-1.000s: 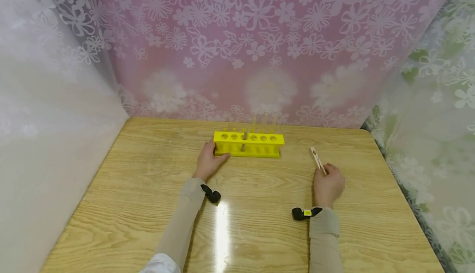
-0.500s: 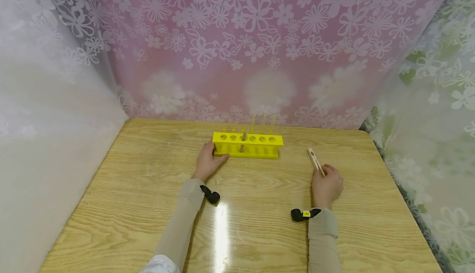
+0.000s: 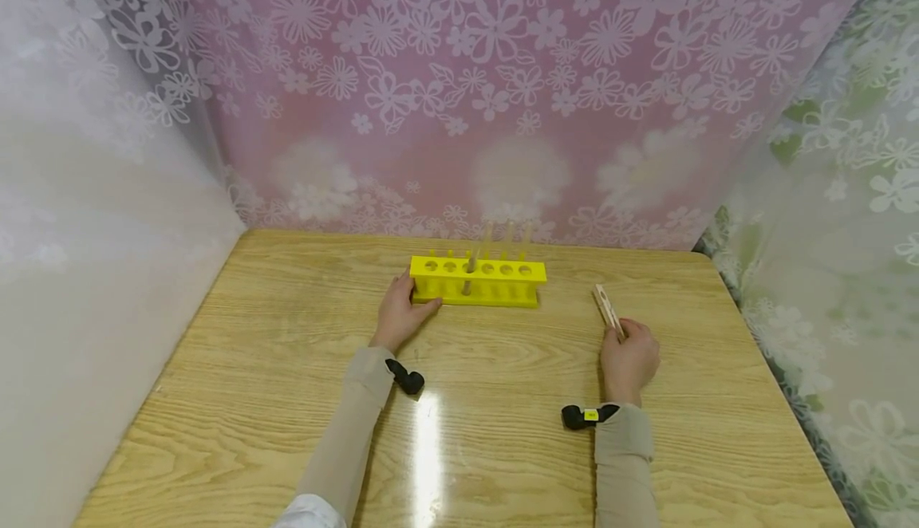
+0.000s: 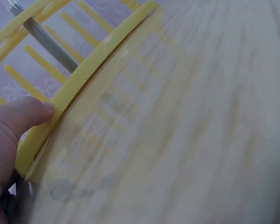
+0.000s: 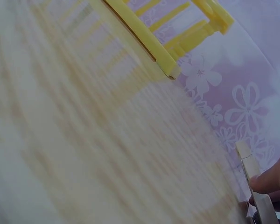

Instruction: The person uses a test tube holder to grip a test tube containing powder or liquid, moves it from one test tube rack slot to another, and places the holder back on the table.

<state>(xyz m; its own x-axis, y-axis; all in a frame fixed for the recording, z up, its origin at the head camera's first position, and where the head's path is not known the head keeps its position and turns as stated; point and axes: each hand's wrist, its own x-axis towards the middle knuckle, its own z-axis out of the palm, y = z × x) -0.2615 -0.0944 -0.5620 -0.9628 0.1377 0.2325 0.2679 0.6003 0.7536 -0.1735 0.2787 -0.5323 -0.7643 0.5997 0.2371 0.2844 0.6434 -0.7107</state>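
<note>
Almost nothing has changed over the last second: the head view has drifted slightly, and both hands and what they hold are carried along with it. The yellow rack (image 3: pixel 502 278) is still gripped at one end by the left hand (image 3: pixel 402 317). The thumb (image 4: pixel 25 114) is pressed on the front edge of the base; the other fingers are mostly hidden, seemingly wrapped round the end. No real gap is left between thumb and rack.

A wooden clip (image 3: pixel 608 310) is still pinched near its close end by the right hand (image 3: pixel 630 360), with thumb and fingers closed down to its width. Its free end is pointed away from that hand, well apart from the rack. Whether the clip's tip is parted cannot be told.

A grey-looking tube (image 4: pixel 50 45) is seated in the third hole counted from the left-hand grip, slightly slanted, touched by neither hand. Three clear tubes (image 3: pixel 509 235) are stood behind the rack's far half, away from that grip.

For the work in hand, a hold is suggested: rack steadied, clip ready but not brought to any tube, no visible progress made.
</note>
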